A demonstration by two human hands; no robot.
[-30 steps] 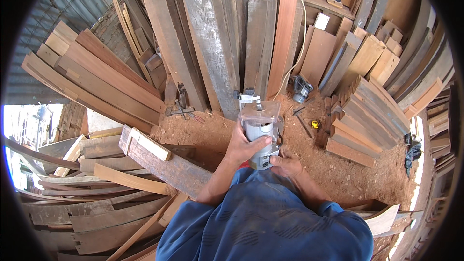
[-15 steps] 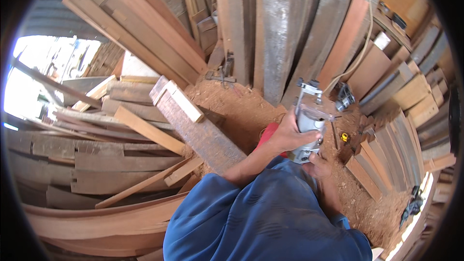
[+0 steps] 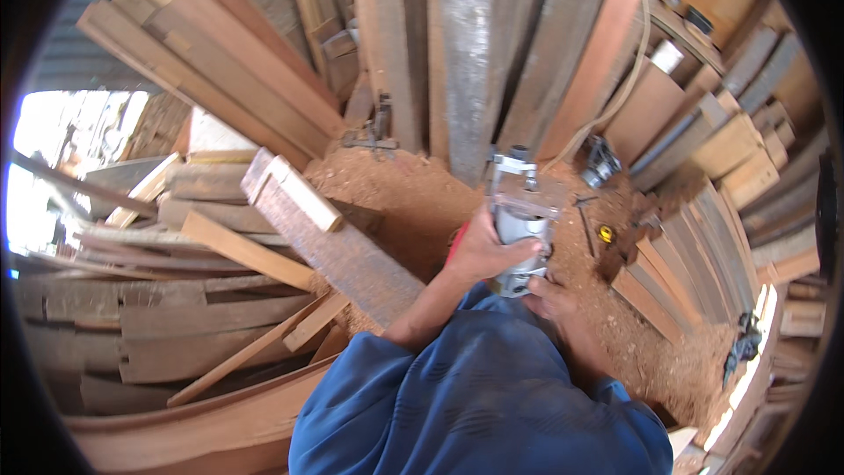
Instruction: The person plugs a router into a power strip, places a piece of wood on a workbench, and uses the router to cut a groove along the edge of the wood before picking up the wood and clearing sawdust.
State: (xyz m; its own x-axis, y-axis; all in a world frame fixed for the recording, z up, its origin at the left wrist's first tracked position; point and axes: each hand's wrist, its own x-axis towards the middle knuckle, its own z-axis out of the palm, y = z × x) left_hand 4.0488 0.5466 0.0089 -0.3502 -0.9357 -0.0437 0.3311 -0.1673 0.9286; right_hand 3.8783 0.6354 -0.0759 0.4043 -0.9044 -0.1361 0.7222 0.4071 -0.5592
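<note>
A trim router (image 3: 520,237), its clear base plate and metal fitting uppermost, is held above my blue-clothed front. My left hand (image 3: 488,249) wraps round the left side of its cylindrical body, thumb lying across it. My right hand (image 3: 549,296) is closed on the lower end, its fingers partly hidden and blurred. Behind my left hand a red object (image 3: 456,236) shows partly. To the left, a weathered plank (image 3: 360,273) slants toward me, carrying a pale wooden strip (image 3: 308,198).
Boards (image 3: 571,70) stand in rows ahead and at both sides, others lie stacked (image 3: 202,325) at left. On the sawdust floor (image 3: 396,189) are a power tool (image 3: 600,161), a yellow tape measure (image 3: 605,234) and hand tools (image 3: 378,132). A pale cord (image 3: 640,53) hangs down.
The view has turned and tilted since a second ago, shifting the boards across it. The router moved rightward in view, then slightly back left, both hands keeping hold of it.
</note>
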